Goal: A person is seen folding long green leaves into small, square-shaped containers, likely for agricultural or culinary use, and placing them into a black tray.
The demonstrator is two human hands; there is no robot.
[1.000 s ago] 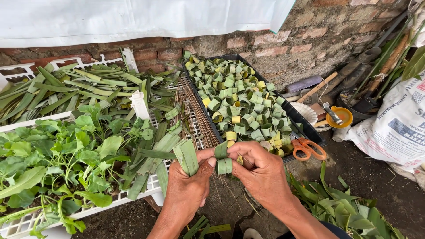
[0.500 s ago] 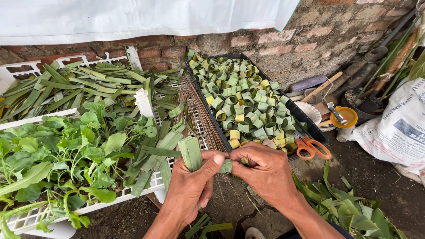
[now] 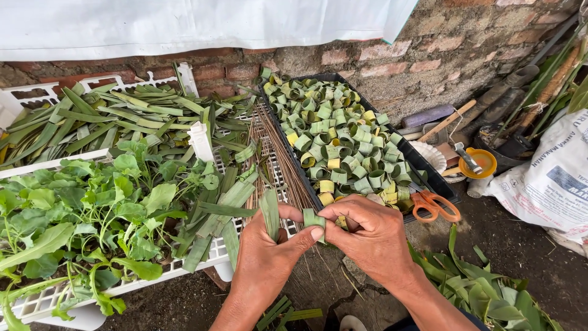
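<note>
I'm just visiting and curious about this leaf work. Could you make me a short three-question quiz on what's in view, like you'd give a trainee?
1. True or false: the orange-handled scissors lie at the near corner of the black plastic tray of small rolled green leaf rings.
2. What do the left hand and right hand pinch between them? A) a folded green leaf strip B) a spoon C) a brick
3. Fill in: the bundle of thin brown sticks lies on the white plastic ___.

Key: 1 true; 2 A; 3 crate.
</note>
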